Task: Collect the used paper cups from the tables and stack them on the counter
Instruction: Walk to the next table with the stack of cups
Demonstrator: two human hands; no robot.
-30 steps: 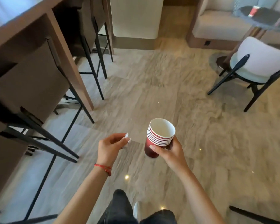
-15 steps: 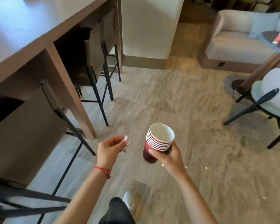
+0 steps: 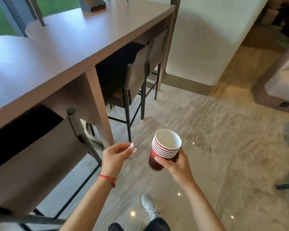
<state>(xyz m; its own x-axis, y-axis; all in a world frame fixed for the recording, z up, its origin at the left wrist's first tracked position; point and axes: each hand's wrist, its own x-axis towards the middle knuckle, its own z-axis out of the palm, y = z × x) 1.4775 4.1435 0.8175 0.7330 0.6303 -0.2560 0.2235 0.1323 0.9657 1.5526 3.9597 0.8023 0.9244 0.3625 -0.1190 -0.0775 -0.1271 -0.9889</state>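
My right hand (image 3: pixel 175 164) grips a stack of several nested red paper cups (image 3: pixel 163 150) with white insides, held upright at waist height over the floor. My left hand (image 3: pixel 115 155) hovers a little to the left of the stack, fingers loosely curled with nothing in them, a red string at the wrist. The long brown counter (image 3: pixel 73 40) runs along the left and upper part of the view, its top bare near me.
Two high stools (image 3: pixel 133 77) with dark frames are tucked under the counter, and a third (image 3: pixel 40 147) stands close at my left. A white pillar (image 3: pixel 207 39) rises ahead. A sofa base (image 3: pixel 277 90) and a chair leg (image 3: pixel 287 185) sit on the right. Open tiled floor lies ahead.
The view has swung up and left, bringing the counter top into sight while the round table and chair slid out to the right. Both hands kept their pose with the cup stack.
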